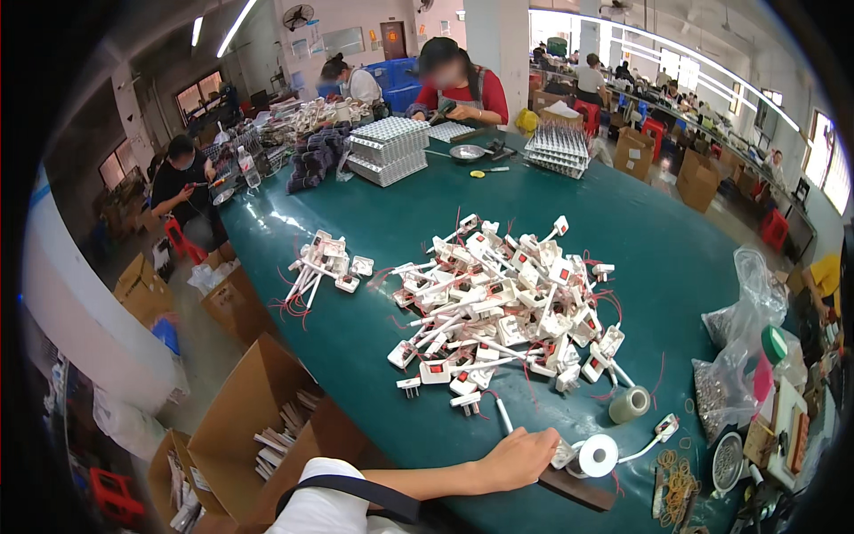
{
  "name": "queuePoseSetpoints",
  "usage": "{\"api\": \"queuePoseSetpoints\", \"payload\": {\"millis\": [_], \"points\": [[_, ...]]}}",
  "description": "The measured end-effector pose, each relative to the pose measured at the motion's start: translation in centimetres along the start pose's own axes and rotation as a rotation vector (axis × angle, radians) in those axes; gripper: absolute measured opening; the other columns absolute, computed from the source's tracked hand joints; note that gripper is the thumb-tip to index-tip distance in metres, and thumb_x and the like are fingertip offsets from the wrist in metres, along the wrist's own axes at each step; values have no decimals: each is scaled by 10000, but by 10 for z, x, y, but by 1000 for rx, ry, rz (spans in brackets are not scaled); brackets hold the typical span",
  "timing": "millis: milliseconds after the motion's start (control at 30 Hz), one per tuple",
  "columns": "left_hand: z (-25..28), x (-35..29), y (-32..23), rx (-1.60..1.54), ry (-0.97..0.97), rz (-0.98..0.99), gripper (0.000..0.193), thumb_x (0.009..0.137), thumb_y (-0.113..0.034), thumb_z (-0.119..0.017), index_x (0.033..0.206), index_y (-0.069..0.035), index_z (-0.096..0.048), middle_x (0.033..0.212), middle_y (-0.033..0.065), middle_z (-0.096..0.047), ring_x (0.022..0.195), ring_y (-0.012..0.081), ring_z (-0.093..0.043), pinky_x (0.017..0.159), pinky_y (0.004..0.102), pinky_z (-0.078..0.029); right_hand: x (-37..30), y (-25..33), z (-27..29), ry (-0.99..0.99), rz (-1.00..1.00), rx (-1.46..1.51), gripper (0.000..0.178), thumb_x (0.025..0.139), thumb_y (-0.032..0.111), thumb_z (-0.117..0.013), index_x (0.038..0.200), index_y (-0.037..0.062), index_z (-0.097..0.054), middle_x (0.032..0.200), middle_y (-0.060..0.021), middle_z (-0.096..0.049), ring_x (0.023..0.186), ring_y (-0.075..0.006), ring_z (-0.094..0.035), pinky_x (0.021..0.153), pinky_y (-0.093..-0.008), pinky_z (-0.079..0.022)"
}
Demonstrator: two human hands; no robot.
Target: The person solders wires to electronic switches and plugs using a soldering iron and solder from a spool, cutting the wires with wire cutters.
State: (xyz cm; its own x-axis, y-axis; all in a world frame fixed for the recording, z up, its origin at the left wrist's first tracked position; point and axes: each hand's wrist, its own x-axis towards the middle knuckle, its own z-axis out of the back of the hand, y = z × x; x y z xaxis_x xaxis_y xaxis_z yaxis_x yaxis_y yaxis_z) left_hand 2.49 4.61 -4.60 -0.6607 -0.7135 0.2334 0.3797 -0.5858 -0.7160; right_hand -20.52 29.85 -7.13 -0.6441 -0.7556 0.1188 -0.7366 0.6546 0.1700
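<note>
My left hand [519,459] reaches in from the lower left, its fingers closed around a white plastic plug piece. A bit of the piece's pale housing [562,455] shows beyond the fingers, and a white stem [503,415] sticks up behind the hand. The rest of the piece is covered. Right beside the fingers stands a white spool [597,456], close to a dark flat bar [576,490]. A large heap of white plug pieces [511,307] with red switches and thin red wires lies ahead of the hand. My right hand does not show.
A smaller pile [327,262] lies left on the green table [640,222]. At right are a tape roll [630,404], another plug piece [665,428], rubber bands [680,485] and a clear bag [722,378]. Stacked white trays [388,147] and a seated co-worker [463,89] are across; an open carton [240,427] stands left.
</note>
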Motion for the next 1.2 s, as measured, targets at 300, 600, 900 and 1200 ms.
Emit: {"api": "queuePoseSetpoints", "payload": {"millis": [300,600,900,1200], "points": [[47,31,-19,-465,-81,53,143,942,-137,-512,956,-18,-434,682,123,-556,607,281,-560,569,376,-420,2,-14,-46,65,133,-160,603,798,-10,-644,1346,-48,-396,1289,-243,-503,1050,-295,-591,891,-369,-475],[38,82,-47,-533,43,-35,115,928,-135,-516,955,-27,-486,744,106,-569,673,208,-578,626,336,-456,69,-124,-107,567,586,-2037,885,786,15,-663,1476,-28,-109,1258,-229,-523,1081,-300,-558,919,-392,-447],[18,96,-36,-513,285,-87,131,964,-164,-510,973,-37,-477,800,40,-570,752,111,-582,702,279,-471,98,-141,-87,418,588,-2096,774,779,59,-735,1414,-12,-298,1075,-154,-627,949,-255,-654,834,-340,-515],[24,100,-35,-984,416,233,98,965,-111,-505,1005,-39,-453,735,9,-575,757,106,-649,606,218,-467,99,-141,-75,289,611,-1940,865,692,19,-787,1410,-15,-305,1073,-147,-615,880,-236,-621,736,-304,-525]]}}
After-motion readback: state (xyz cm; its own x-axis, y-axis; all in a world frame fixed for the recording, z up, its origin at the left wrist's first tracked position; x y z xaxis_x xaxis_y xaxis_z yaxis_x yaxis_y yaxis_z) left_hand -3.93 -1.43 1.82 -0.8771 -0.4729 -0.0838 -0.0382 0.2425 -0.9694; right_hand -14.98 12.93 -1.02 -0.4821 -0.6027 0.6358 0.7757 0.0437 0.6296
